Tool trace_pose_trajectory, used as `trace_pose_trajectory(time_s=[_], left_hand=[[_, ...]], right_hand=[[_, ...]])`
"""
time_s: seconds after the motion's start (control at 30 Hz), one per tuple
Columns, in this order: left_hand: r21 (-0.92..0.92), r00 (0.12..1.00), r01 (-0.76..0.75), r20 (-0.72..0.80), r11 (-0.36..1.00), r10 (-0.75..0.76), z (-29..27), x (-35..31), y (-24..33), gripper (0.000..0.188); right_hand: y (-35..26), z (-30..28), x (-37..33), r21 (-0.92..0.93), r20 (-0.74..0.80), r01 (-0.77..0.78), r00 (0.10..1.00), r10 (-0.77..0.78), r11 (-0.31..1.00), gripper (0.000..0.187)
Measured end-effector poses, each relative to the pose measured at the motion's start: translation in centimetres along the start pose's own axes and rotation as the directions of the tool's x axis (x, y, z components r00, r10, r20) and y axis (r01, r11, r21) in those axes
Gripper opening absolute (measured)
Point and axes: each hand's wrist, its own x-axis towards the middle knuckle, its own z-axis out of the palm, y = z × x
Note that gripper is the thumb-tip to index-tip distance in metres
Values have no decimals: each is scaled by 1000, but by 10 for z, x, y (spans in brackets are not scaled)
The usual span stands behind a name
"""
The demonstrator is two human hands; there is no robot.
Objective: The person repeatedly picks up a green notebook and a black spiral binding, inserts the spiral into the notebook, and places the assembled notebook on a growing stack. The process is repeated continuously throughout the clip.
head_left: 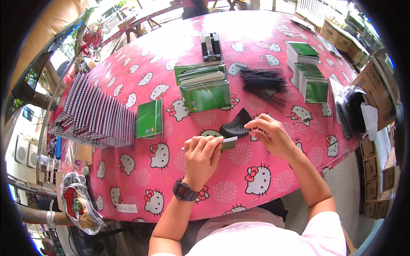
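Note:
My left hand [202, 154] is closed on a small green-covered notebook block [226, 143] whose white paper edge faces up, held on edge on the pink cartoon-cat tablecloth [256, 187]. My right hand [270, 133] pinches a black spiral binding coil [236, 124] that curves up and away from the notebook. A dark watch sits on my left wrist [185, 190]. A loose pile of black binding coils [265, 85] lies beyond my right hand.
A stack of green notebooks [205, 87] stands at centre, a single bound one [149, 118] to its left, and a long fanned row of bound notebooks [96, 113] at far left. More green stacks [309, 72] sit right. Cardboard boxes [376, 81] line the right edge.

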Motion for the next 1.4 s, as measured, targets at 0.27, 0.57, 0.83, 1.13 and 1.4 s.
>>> trace_pose_trajectory(time_s=[0.27, 0.57, 0.83, 1.13, 1.4], left_hand=[[-16, 1000, 19, 2, 1000, -19, 0, -2, -4, 18], [-20, 1000, 5, 13, 1000, -5, -3, -3, -4, 17], [-17, 1000, 24, 6, 1000, -24, -3, 0, -1, 15], [-41, 985, 84, 157, 996, -77, -14, 15, 15, 30], [-15, 945, -47, 322, 999, 49, 0, 13, 15, 21]], right_hand=[[3, -5, 7, 176, 66, 37, 997, -50, 984, 21], [9, -8, 11, 269, 230, -39, 973, -25, 962, 20], [15, -7, 11, 230, 151, 179, 965, -216, 957, 14], [2, -5, 17, 242, 272, 7, 960, -74, 970, 36], [40, 1, 32, -226, 50, 54, 998, -44, 973, 56]])
